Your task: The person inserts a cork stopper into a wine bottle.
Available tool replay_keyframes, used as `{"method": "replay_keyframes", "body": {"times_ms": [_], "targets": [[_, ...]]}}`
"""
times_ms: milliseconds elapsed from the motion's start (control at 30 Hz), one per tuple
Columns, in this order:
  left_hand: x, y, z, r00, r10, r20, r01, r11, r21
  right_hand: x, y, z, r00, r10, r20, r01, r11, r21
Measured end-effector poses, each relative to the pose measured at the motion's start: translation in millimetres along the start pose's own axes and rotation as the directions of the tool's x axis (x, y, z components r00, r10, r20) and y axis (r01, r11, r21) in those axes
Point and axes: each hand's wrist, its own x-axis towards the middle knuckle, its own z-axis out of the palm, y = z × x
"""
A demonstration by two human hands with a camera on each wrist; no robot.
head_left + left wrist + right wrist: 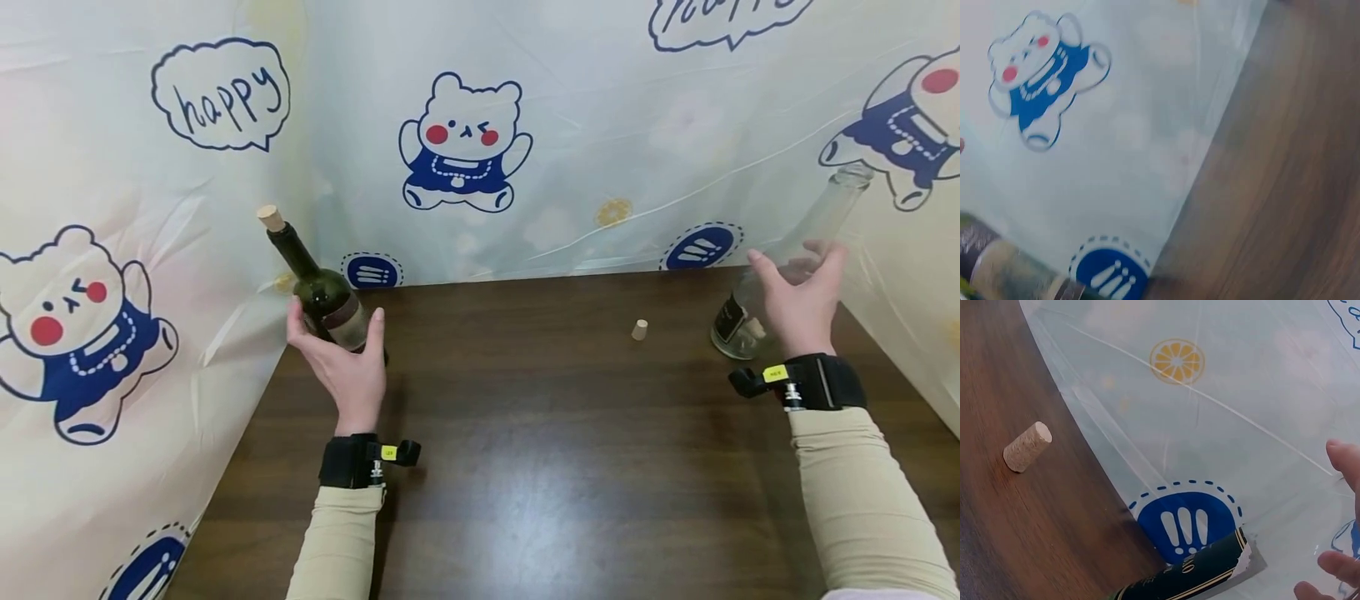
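On the left in the head view, a dark green wine bottle leans, a cork in its mouth. My left hand grips its body, thumb and a finger showing on either side; the other fingers are hidden. Part of the labelled bottle crosses the lower left corner of the left wrist view. At the right, my right hand holds a clear glass bottle round its body, fingers showing through the glass. This bottle has an open mouth and a torn dark label.
A loose cork stands on the brown wooden table, left of the clear bottle. Behind and beside the table hangs a pale printed sheet with bears and lettering.
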Motion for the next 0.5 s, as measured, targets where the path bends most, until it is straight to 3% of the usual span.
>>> {"method": "replay_keyframes", "body": {"times_ms": [167, 500], "targets": [[-9.0, 9.6, 7.4, 0.996, 0.086, -0.010, -0.086, 0.996, 0.019, 0.1, -1, 2, 1.000, -0.019, -0.002, 0.019, 1.000, 0.015], [-16.6, 17.9, 19.2, 0.980, 0.139, 0.141, -0.140, 0.990, -0.002, -4.0, -8, 3, 1.000, -0.024, 0.011, 0.023, 0.999, 0.031]]}}
